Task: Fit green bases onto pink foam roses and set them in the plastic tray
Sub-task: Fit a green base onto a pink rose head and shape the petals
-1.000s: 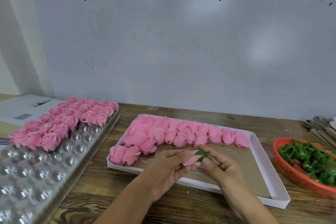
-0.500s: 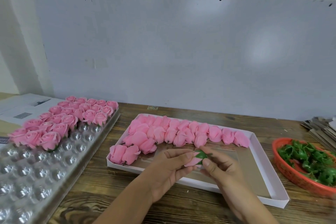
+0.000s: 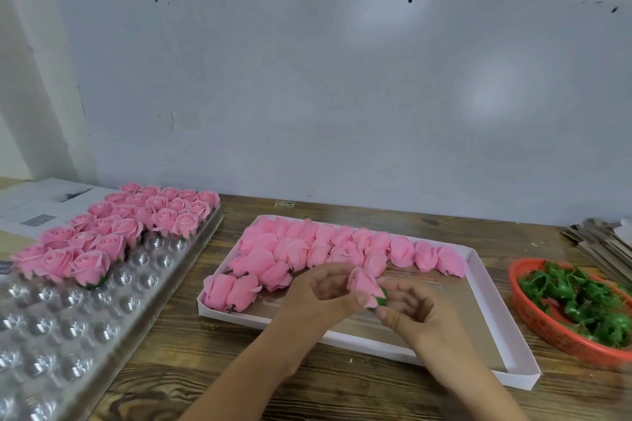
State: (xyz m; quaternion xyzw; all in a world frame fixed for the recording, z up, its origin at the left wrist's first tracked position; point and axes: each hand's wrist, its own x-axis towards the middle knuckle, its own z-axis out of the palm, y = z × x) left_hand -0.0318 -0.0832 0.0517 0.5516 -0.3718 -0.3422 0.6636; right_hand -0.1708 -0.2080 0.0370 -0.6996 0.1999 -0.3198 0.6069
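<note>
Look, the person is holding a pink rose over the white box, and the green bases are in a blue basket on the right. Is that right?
Not quite: the basket is red, not blue. The head view shows it on the right, holding the green bases. Both hands do hold a pink rose over the white box.

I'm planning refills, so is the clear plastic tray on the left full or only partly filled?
Partly filled. Pink roses fill the far end of the plastic tray; its near cups sit empty.

We record pink roses [image 3: 345, 246], green bases [image 3: 581, 297] in an orange-red basket [image 3: 533, 321], a white box [image 3: 506, 328], and a brown wood-grain table [image 3: 191, 362].
</note>
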